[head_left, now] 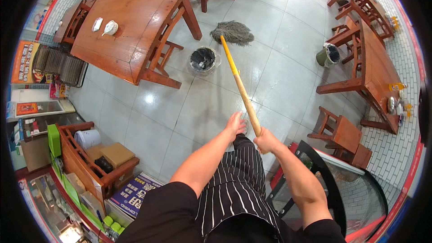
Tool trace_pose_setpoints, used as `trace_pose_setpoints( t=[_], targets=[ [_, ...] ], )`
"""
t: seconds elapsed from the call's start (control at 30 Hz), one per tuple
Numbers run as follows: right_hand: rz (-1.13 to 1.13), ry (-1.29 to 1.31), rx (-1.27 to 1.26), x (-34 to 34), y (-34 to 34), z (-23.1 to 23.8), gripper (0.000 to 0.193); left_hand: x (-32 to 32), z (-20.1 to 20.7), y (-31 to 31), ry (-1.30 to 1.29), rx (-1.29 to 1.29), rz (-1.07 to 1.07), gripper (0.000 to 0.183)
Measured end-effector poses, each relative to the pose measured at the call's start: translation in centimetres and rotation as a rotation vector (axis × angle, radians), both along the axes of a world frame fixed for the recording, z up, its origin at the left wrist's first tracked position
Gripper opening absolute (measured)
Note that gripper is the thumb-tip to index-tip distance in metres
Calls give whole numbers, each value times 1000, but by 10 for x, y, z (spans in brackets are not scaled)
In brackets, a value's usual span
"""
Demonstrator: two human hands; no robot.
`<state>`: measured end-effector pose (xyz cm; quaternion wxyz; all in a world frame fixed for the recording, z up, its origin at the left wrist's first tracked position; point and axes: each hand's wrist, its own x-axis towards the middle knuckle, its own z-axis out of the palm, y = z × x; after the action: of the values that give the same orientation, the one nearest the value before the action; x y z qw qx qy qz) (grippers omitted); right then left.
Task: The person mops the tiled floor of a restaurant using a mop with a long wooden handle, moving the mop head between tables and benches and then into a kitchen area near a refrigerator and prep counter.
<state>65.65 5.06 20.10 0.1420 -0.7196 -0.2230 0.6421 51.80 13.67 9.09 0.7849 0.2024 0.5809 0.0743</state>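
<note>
A mop with a grey string head [233, 33] lies spread on the tiled floor ahead of me. Its wooden handle [243, 91], yellow toward the head, slants back to me. Near the top end of that handle, my right hand [267, 141] is wrapped round the wood. My left hand [235, 124] is off the handle, just to its left, with the fingers apart and nothing in them. A lined bin [217, 65] with a dark inside stands on the floor left of the handle, close to the mop head.
On the left is a large wooden table [130, 27] with a small white pot [110, 28]. Another table [375, 69] and a stool [340, 131] line the right wall, near a green bin [323, 57]. A glass-panelled black frame [342, 189] is at lower right; a wooden chair [110, 171] holds boxes.
</note>
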Motion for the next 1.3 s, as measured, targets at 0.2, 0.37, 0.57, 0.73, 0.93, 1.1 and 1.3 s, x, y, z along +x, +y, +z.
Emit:
trace_pose_setpoints(
  t=[0.2,0.37,0.57,0.73,0.93,1.1,1.3],
  targets=[
    [82,141,-81,39,-74,55,37,81,-9,37,98,7,-32,52],
    [305,23,-314,81,-99,152,37,93,-54,11,336,-50,48,46],
    [533,-144,-401,132,-114,205,41,109,-58,-42,126,-422,20,42],
    [628,-278,-394,165,-77,192,35,142,-45,-12,239,-359,113,41],
    [825,-219,-298,172,77,148,27,105,-106,91,439,-45,239,41],
    [890,-307,-195,133,188,53,24,65,-109,213,359,-3,407,63],
    [920,-443,5,93,231,-12,24,29,-95,267,380,19,353,71]
  ],
)
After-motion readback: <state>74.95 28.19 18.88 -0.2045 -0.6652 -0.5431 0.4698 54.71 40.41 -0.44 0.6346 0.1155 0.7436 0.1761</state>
